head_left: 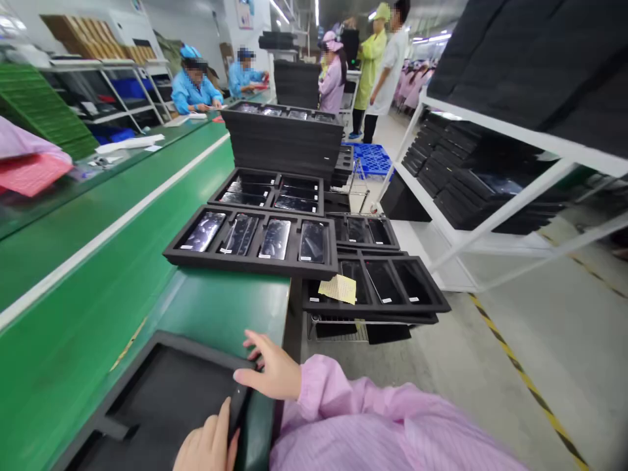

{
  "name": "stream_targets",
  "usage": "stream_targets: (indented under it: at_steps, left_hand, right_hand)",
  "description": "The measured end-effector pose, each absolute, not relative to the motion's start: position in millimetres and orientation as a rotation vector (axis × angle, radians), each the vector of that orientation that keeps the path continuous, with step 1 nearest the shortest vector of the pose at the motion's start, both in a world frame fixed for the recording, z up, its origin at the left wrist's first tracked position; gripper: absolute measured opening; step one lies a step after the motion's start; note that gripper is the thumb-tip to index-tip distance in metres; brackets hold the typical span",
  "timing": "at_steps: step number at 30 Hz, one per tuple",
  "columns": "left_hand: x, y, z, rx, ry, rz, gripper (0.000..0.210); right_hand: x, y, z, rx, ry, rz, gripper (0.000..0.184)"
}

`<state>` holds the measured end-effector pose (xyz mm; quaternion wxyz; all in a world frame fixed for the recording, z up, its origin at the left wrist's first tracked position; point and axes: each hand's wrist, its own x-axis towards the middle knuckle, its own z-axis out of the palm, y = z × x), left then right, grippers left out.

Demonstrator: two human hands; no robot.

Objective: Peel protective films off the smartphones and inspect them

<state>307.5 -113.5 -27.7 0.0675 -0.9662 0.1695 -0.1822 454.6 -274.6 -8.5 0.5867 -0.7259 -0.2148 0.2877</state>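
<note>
A black foam tray [184,347] with large recesses lies on the green bench at the lower left; the recesses in view show only black foam. My left hand [209,441], cut off by the bottom edge, is closed over the tray's right rim, fingers on the inner side and thumb outside. At the tray's far right corner is my right hand [275,369], its thumb touching the rim and its fingers spread apart. Beyond my hands, another black foam tray [245,265] holds several phone-like panels [275,239] with dark glossy faces and small white labels.
More filled trays [267,208] and a tall foam stack [287,140] stand farther along the bench. A cart to the right carries trays [377,314] with a yellow paper [338,288]. A green conveyor [147,229] runs left; a white rack [520,134] stands right. Several people work behind.
</note>
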Motion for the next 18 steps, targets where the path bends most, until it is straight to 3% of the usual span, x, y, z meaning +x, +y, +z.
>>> stream_targets:
  at_steps: [2, 6, 9, 11, 13, 16, 18]
  left_hand:
    - [311, -126, -11, -2.89, 0.602, -0.572, 0.026]
    - [317, -151, 28, -2.792, 0.662, -0.618, 0.032]
    - [319, -166, 60, -2.774, 0.683, -0.803, 0.04]
    - [319, -171, 77, -2.741, 0.59, -1.007, 0.04]
    - [322, -173, 82, -2.748, 0.561, -1.149, 0.042]
    - [340, -179, 65, -2.988, 0.729, -1.105, 0.033]
    - [364, -189, 41, -3.21, 0.758, -0.899, 0.028]
  right_hand:
    - [455, -279, 1, -1.706, -0.443, 0.814, 0.093]
    - [460, -307, 18, -1.459, -0.519, 0.705, 0.075]
    - [482, -358, 30, -1.393, -0.373, 0.36, 0.073]
    - [504, -414, 36, -1.397, -0.097, -0.073, 0.059]
    - [524, -484, 38, -1.343, 0.072, -0.302, 0.055]
    - [529, -593, 29, -1.257, 0.299, -0.544, 0.046]
    - [513, -653, 12, -1.206, 0.447, -0.668, 0.039]
